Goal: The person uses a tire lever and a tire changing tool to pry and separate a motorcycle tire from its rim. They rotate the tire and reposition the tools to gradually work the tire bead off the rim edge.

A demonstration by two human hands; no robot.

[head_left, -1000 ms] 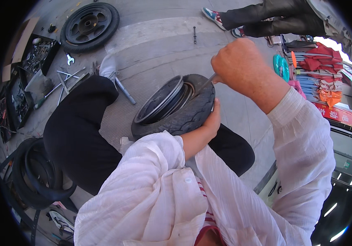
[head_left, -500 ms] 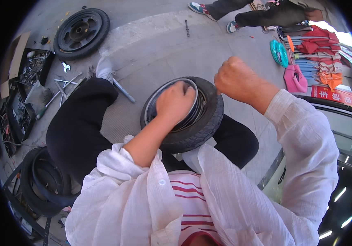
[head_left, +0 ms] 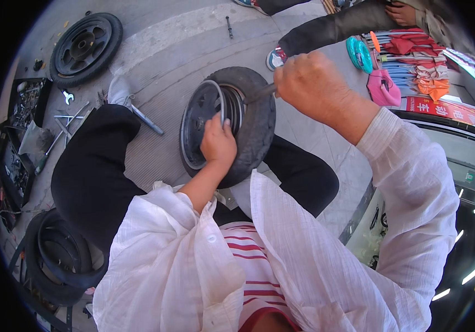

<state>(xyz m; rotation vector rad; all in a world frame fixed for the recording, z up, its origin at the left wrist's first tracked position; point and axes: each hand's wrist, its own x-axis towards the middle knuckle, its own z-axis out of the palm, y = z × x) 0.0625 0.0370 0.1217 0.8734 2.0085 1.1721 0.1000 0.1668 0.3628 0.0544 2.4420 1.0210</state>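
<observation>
Between my knees a small wheel stands tilted, its black tyre (head_left: 260,119) partly off the grey metal rim (head_left: 192,124). My left hand (head_left: 218,141) is closed on the rim's near edge, fingers curled over the lip. In my right hand (head_left: 313,83), closed in a fist, is a dark metal tyre lever (head_left: 260,93). It points left across the tyre, its tip at the gap between tyre and rim. Just how far the tip reaches in is hard to see.
Another spoked wheel (head_left: 85,48) lies at the far left, near a wrench (head_left: 68,97) and open toolboxes (head_left: 29,102). Loose tyres (head_left: 55,260) lie at lower left. A person's leg (head_left: 331,36) extends beyond my right hand. Gloves and a pink bag (head_left: 383,87) hang at right.
The wheel has tipped up more on edge and my left hand has slid to the rim's near edge. My right hand has risen and the lever now shows across the tyre.
</observation>
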